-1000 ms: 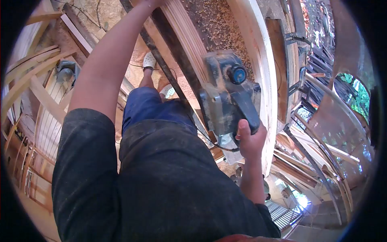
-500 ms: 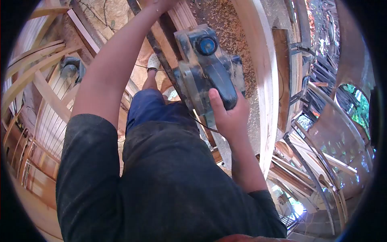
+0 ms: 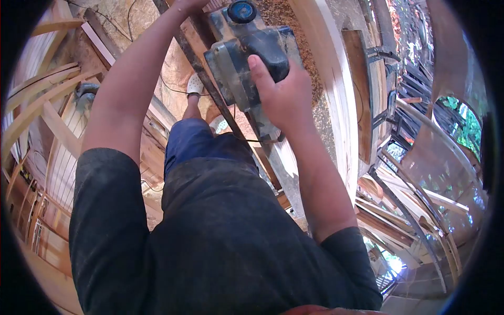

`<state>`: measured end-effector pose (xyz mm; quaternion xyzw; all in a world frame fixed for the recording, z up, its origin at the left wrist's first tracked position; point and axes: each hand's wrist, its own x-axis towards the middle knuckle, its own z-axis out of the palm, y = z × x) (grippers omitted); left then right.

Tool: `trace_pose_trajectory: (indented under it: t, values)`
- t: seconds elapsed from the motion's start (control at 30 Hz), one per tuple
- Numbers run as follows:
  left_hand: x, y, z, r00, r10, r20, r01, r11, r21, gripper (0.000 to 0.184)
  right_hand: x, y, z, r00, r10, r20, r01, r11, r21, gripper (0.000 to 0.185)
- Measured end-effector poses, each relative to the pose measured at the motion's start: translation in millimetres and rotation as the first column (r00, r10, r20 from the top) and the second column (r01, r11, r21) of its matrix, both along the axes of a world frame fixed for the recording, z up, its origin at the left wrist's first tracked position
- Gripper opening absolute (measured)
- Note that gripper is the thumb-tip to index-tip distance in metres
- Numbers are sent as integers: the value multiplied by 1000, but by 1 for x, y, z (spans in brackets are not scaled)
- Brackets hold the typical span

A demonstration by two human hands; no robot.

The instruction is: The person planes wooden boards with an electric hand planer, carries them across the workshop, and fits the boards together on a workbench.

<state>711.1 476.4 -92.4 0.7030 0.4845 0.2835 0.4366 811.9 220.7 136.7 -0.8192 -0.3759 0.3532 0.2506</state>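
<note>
My right hand (image 3: 283,97) is wrapped round the rear handle of a dusty electric hand planer (image 3: 228,63), thumb along the side. The planer, with a blue round knob at its front, sits on a long wooden board (image 3: 286,157) on the workbench. At the top edge of the view is my left hand (image 3: 191,4), close to the wood ahead of the planer. Its fingers are cut off by the frame, so their hold is hidden. A dark cord (image 3: 244,139) runs near the planer's back end.
Wood shavings (image 3: 310,68) cover the bench beyond the planer. A long curved pale plank (image 3: 341,94) lies to the right, with clamps (image 3: 383,54) past it. Curved wooden frames (image 3: 58,126) stand at left. Lumber pieces (image 3: 388,220) are piled at lower right.
My right hand and the planer have moved forward, toward the top of the view, and slightly left. More of the planed board shows behind. My left hand has shifted slightly up and left.
</note>
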Motion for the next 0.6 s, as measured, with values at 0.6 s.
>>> trace_pose_trajectory:
  t: [0.6]
  values:
    - [96, -479, 63, 307, -930, -202, 918, 234, 319, 28, 10, -1, 6, 999, 14, -32, -15, 1000, -20, 56]
